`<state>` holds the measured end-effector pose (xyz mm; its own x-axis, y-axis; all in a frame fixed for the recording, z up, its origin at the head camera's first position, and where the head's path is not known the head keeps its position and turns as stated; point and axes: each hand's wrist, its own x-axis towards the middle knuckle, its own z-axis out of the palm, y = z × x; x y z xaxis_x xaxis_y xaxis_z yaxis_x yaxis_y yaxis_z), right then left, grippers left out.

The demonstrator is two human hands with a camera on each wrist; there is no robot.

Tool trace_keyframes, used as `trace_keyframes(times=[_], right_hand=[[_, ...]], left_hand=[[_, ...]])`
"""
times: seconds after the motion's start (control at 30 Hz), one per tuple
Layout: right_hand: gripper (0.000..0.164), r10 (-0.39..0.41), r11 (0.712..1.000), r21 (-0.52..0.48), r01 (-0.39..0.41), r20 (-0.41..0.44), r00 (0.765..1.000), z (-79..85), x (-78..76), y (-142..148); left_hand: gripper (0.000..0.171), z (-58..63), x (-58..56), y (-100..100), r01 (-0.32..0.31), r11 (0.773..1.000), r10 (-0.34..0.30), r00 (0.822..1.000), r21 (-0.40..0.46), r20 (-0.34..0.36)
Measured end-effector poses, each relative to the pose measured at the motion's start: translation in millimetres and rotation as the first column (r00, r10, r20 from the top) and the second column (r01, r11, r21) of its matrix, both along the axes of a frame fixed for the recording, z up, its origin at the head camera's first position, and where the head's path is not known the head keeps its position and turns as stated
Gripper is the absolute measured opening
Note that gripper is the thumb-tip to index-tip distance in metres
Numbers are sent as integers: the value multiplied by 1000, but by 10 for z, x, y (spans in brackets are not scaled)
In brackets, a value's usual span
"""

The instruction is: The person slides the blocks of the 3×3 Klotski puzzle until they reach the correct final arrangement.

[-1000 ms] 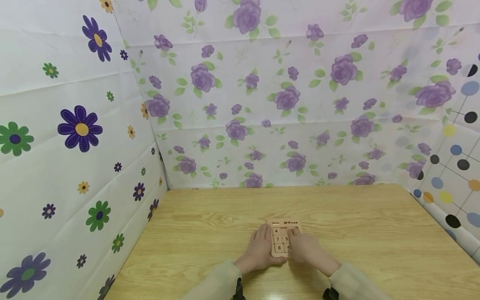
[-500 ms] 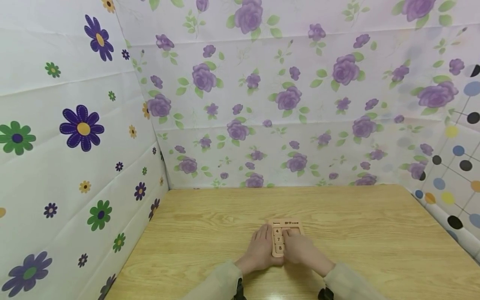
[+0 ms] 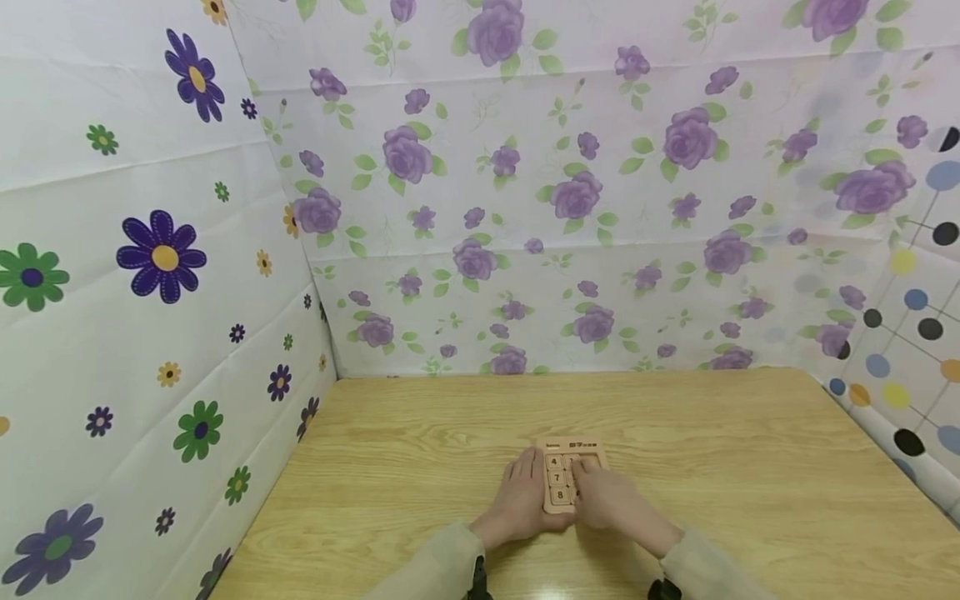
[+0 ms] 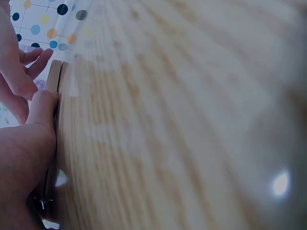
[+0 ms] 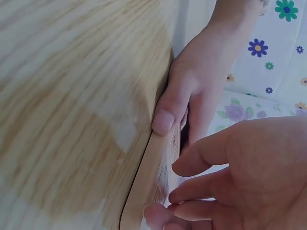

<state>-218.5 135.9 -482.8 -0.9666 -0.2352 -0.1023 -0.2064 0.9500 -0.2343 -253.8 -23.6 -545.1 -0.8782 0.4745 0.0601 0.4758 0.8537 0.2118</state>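
Note:
A wooden number slide puzzle (image 3: 561, 445) lies flat on the table, with tiles 4, 7 and 8 showing down its left column. My left hand (image 3: 519, 500) grips its near left corner, fingers along the left side and thumb along the near edge. In the right wrist view that thumb (image 5: 164, 120) presses the puzzle's side. Over the right part of the board is my right hand (image 3: 607, 498), its fingertips at the tiles near the upper middle. Loosely bent fingers (image 5: 199, 189) show in the right wrist view. Most middle and right tiles are hidden under this hand.
The wood-grain table (image 3: 420, 442) spreads around the puzzle. A purple-flowered cloth (image 3: 480, 208) hangs behind it, a daisy-print cloth (image 3: 247, 367) borders the left and a dotted cloth (image 3: 900, 350) the right. Dark straps circle both wrists.
My right hand slid left across the tiles, covering the middle column, then shifted back a little to the right. The left hand has kept its grip on the puzzle.

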Motion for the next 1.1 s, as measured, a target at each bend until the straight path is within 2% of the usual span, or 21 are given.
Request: trace_keyframes(times=[0.37,0.67,0.93,1.1], right_hand=[[52,25,999,30,-24,-21,999,55,94,153],[53,15,999,31,-16,29,999,78,165,160],[56,13,1000,10,-13,43,999,51,146,156],[57,23,1000,8,-23,22,999,48,109,164]], left_hand=[[118,15,-1,-5,2,1000,-2,1000,12,-1],[119,-23,-3,3,3,1000,-3,1000,5,-5],[118,-30,2,-3,9,1000,-9,1000,-6,-12],[118,-25,-12,-5,11,1000,-11,1000,-9,-14]])
